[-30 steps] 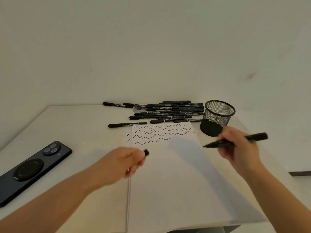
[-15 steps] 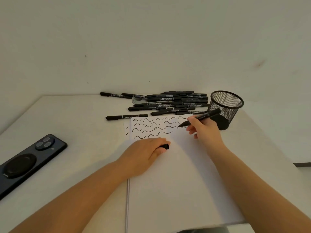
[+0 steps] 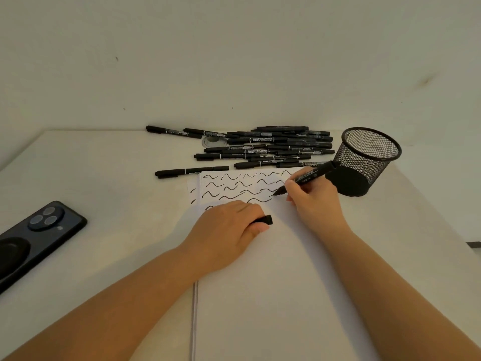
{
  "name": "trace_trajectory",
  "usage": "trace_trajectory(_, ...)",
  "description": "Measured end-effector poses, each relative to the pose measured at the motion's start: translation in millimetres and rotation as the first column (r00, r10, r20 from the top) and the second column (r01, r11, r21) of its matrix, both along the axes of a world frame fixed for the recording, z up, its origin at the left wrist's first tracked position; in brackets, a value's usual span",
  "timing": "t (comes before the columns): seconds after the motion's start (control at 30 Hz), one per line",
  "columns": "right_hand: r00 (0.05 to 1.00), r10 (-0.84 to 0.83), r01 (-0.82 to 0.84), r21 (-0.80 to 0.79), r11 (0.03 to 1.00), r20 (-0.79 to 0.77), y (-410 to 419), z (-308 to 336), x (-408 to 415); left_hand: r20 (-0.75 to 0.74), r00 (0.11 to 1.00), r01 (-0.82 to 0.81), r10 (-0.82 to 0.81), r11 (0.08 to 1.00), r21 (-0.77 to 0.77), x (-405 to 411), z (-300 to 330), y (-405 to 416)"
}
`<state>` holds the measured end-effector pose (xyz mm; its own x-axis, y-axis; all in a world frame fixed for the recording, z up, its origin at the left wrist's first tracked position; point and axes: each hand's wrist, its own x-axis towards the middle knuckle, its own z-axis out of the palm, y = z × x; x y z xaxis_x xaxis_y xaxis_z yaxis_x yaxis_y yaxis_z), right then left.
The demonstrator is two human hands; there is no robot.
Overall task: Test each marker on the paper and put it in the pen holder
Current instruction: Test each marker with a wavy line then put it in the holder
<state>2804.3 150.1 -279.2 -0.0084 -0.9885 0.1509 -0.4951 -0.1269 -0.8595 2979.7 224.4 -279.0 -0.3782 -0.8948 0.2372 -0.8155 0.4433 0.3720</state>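
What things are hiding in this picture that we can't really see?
All in the head view:
- Cap: mostly hidden inside the left hand; only its end pokes out.
- Bottom row of squiggles: covered by the left hand.
- Phone: cut off by the left edge.
- Small print on the marker pile: too small to read.
- Marker barrel: partly wrapped by the right hand.

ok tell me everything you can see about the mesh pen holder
The pen holder is a round cup of black wire mesh with a solid rim and a dark solid base. It stands on the table at the far right, right of the paper and the pile of markers, and looks tilted in this wide view. No marker shows inside it. The rear end of the marker in the right hand overlaps its near side; contact is unclear.
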Motion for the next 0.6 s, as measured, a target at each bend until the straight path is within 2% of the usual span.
trace_trajectory(0.17,0.987,-0.161,0.163,-0.056,0.985,0.028,4,0,-10,-0.018,1.0,-0.005,0.006,0.998,0.055,-1,0,0)
trace_trajectory(0.3,0.952,-0.187,0.201,-0.037,0.979,0.243,8,4,-14,-0.109,0.994,-0.017,0.023,0.998,0.055,-1,0,2)
trace_trajectory(0.43,0.909,-0.055,0.051,0.021,0.998,0.413,14,14,-13,-0.181,0.982,-0.055,0.058,0.998,0.023,-1,0,1)
trace_trajectory(0.53,0.795,0.136,-0.188,0.028,0.982,0.591,20,18,-7,-0.201,0.976,-0.076,0.087,0.995,0.063,0,-1,1)
trace_trajectory(0.6,0.757,0.183,-0.272,0.048,0.961,0.627,24,18,-4,-0.205,0.975,-0.075,0.088,0.995,0.073,1,-2,2)
